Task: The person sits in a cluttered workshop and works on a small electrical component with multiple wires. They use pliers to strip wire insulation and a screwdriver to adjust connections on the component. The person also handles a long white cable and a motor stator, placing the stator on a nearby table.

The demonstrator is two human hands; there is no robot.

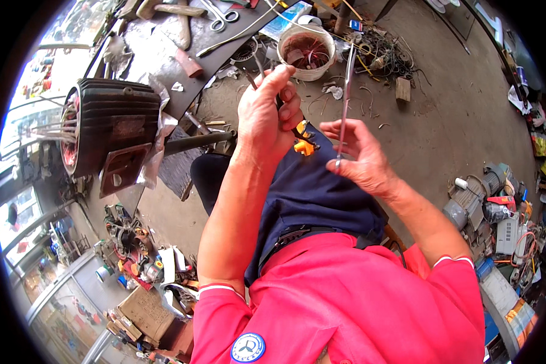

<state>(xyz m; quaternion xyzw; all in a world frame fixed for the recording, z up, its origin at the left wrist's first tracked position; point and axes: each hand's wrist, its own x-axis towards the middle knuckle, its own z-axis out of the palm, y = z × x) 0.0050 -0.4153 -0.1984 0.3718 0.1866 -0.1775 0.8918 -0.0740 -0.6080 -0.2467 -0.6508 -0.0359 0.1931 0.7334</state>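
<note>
My left hand (268, 112) is closed around a dark thing. Thin dark prongs stick out above the fist, and orange-yellow pieces (305, 147) show just below it over my lap. The palm hides most of it, so its kind cannot be made out. To the right, my right hand (364, 156) pinches the lower end of a long, thin, shiny rod (346, 91) with thumb and fingers. The rod stands nearly upright, apart from the left hand. Left of my hands sits a dark finned motor housing (118, 115) with pale wires at its open end.
Scissors (219, 17) and a hammer (182, 21) lie on the dark table (157, 54) at upper left. Beyond my hands, a white bucket (307, 51) holds scraps beside a wire heap (385, 54) and a wooden block (403, 89). Motors (470, 200) crowd the floor at right.
</note>
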